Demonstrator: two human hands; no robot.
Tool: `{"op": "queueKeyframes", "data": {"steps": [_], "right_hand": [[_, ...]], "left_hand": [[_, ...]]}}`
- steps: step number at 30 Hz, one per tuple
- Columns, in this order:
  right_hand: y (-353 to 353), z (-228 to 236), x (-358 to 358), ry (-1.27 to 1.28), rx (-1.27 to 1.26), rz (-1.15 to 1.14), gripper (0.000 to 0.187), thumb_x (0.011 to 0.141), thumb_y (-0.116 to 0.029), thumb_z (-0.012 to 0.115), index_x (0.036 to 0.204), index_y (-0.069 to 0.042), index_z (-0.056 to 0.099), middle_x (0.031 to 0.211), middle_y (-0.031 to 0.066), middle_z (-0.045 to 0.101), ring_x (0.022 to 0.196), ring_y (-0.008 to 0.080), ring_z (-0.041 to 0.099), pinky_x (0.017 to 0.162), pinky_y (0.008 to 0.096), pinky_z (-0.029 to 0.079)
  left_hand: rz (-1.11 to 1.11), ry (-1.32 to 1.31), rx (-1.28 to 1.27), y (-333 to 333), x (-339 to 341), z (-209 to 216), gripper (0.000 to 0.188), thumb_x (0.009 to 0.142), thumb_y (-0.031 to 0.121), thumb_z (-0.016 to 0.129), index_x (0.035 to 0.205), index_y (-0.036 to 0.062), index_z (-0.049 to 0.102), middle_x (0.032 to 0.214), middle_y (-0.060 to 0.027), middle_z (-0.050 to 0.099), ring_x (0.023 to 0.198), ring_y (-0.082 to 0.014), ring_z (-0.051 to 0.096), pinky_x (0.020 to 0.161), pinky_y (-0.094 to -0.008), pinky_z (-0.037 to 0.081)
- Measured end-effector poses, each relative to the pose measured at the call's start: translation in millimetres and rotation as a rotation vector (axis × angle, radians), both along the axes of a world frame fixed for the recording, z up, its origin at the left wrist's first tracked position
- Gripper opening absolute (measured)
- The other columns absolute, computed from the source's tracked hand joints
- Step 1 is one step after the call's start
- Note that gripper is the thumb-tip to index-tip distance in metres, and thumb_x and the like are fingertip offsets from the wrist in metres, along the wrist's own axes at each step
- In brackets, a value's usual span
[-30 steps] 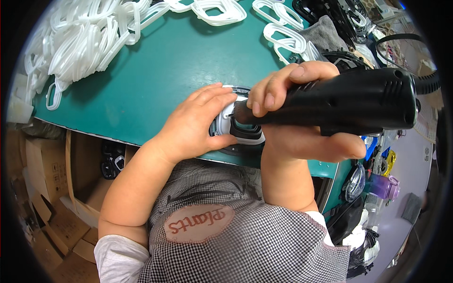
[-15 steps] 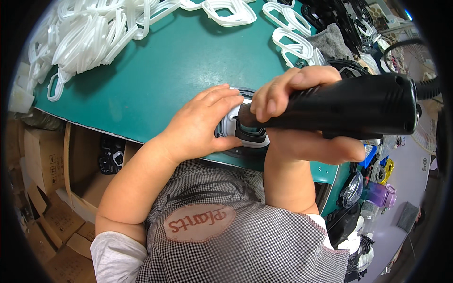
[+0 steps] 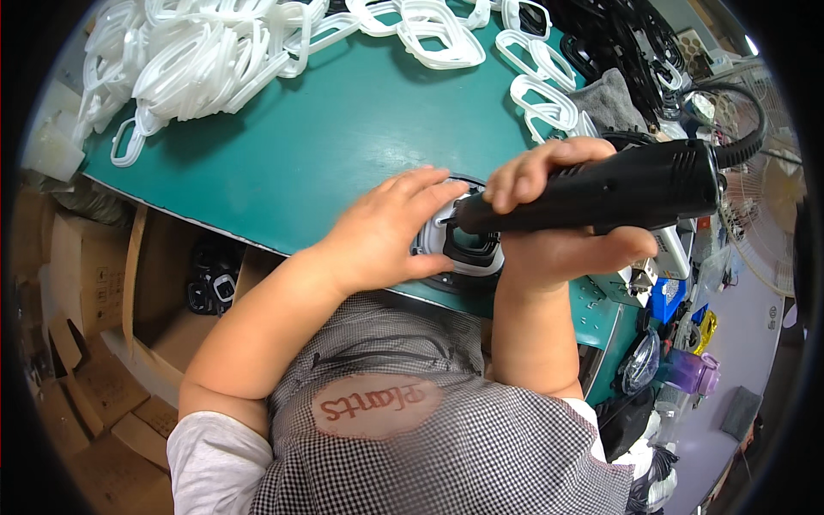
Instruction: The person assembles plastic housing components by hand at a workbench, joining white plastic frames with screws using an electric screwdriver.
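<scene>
A black electric screwdriver [image 3: 618,190] lies almost level in my right hand [image 3: 549,257], its fingers wrapped over the top and the thumb stretched along underneath. Its tip points left and meets the white frame of a black-and-white part [image 3: 439,232] on the green table [image 3: 343,120]. Gripping this part from the left is my left hand [image 3: 373,232], with the fingers along its far edge and the thumb along its near edge. My hands and the tool cover some of the part, and the bit's exact contact is hard to see.
White plastic frames [image 3: 202,69] pile up at the far left, and several more [image 3: 442,43] line the back. A grey cloth [image 3: 609,101] sits far right near black parts. Small screws [image 3: 592,300] lie by the right edge. Cardboard boxes [image 3: 90,266] stand lower left.
The whole view has shifted slightly, so the table and part appear lower and further right. The rear of the screwdriver has swung a little; both hands keep their hold.
</scene>
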State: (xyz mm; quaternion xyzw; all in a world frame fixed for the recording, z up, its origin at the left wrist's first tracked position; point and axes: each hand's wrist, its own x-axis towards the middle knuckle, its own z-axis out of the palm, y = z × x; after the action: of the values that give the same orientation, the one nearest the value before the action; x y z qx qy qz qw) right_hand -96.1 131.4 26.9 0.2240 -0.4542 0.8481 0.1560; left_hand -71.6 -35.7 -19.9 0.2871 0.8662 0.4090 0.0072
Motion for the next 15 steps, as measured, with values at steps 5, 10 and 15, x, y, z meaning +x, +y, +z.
{"op": "queueKeyframes", "data": {"steps": [5, 10, 15], "right_hand": [[38.9, 43.8, 18.2, 0.129, -0.092, 0.035, 0.087, 0.066, -0.081, 0.057, 0.104, -0.004, 0.054, 0.072, 0.0062, 0.053, 0.055, 0.0183, 0.052, 0.054, 0.0325, 0.044], [53.7, 64.6, 29.3, 0.097, -0.158, 0.043, 0.071, 0.061, -0.062, 0.076, 0.099, -0.007, 0.05, 0.071, 0.0002, 0.049, 0.056, 0.0131, 0.049, 0.056, 0.0283, 0.039], [53.9, 61.7, 23.7, 0.082, -0.105, 0.09, 0.071, 0.063, -0.061, 0.076, 0.099, -0.006, 0.05, 0.072, 0.0022, 0.05, 0.056, 0.0138, 0.05, 0.055, 0.0286, 0.041]], "left_hand": [[0.009, 0.263, -0.054, 8.6, 13.5, 5.0, 0.063, 0.066, 0.032, 0.079, 0.122, 0.0142, 0.055, 0.138, -0.0142, 0.043, 0.13, -0.035, 0.04, 0.107, -0.0482, 0.034], [-0.068, 0.216, -0.145, 15.3, 18.6, -1.3, 0.044, 0.068, 0.035, 0.077, 0.102, 0.0122, 0.062, 0.139, -0.0149, 0.042, 0.131, -0.0357, 0.038, 0.108, -0.0537, 0.03], [0.035, 0.195, -0.208, -45.0, 33.2, 22.9, 0.036, 0.069, 0.033, 0.077, 0.092, 0.009, 0.063, 0.135, -0.0159, 0.046, 0.128, -0.0367, 0.041, 0.107, -0.0508, 0.032]]}}
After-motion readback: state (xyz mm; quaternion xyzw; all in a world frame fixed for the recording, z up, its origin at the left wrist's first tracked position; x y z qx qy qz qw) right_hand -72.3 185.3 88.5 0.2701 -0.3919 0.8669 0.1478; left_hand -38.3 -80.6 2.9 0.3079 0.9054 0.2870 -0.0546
